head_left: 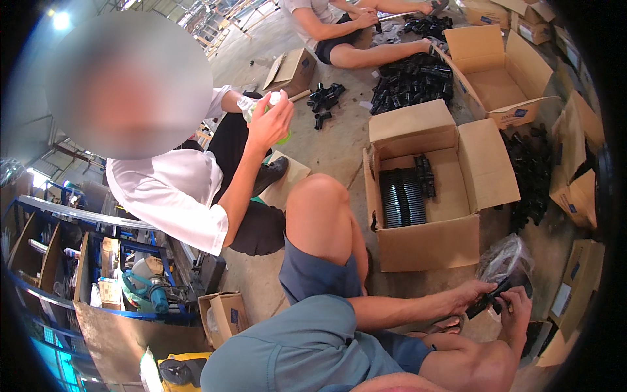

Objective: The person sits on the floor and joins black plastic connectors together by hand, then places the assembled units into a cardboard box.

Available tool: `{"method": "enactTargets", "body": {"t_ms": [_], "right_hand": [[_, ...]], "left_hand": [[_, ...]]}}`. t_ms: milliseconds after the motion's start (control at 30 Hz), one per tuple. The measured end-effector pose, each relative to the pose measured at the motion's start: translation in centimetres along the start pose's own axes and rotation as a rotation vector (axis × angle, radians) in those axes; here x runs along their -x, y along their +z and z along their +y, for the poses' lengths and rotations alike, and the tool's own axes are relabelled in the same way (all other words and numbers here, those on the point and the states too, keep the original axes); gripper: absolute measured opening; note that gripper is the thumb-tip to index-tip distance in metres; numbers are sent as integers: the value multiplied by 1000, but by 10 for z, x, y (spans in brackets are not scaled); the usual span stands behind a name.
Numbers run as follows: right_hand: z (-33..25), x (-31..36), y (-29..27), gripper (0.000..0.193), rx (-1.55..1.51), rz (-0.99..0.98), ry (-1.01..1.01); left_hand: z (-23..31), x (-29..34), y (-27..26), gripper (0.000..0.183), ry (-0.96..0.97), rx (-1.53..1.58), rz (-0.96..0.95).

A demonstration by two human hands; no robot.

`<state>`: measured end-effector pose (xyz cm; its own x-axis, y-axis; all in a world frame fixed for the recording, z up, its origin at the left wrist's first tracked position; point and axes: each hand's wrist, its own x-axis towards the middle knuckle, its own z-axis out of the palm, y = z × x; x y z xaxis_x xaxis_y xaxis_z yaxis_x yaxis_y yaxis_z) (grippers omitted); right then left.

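Low at the near right, the person's left hand [471, 292] and right hand [517, 307] both grip a small black plastic fitting [491, 299], held just before a crinkled clear plastic bag [504, 258]. Just beyond stands an open brown cardboard box [431, 242], its bottom lined with neat rows of matching black ribbed parts [403, 197]. Loose black fittings [410, 81] lie heaped on the grey concrete floor farther off. To the left sits another person in a white shirt [170, 189], blocking the view there.
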<state>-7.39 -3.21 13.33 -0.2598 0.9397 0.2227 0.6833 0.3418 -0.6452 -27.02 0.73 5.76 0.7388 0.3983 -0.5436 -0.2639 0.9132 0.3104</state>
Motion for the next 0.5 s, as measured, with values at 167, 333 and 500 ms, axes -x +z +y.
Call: {"method": "enactTargets", "body": {"t_ms": [167,333,500], "right_hand": [[-14,-9,-7,31,9,-72,-27],[-7,-8,-6,32,117,-15,-84],[-13,-9,-11,32,56,-46,-42]], "left_hand": [[-13,-13,-13,28,42,55,-33],[-18,-20,-16,27,43,38,-19],[-13,-12,-4,30,16,127,-7]]}}
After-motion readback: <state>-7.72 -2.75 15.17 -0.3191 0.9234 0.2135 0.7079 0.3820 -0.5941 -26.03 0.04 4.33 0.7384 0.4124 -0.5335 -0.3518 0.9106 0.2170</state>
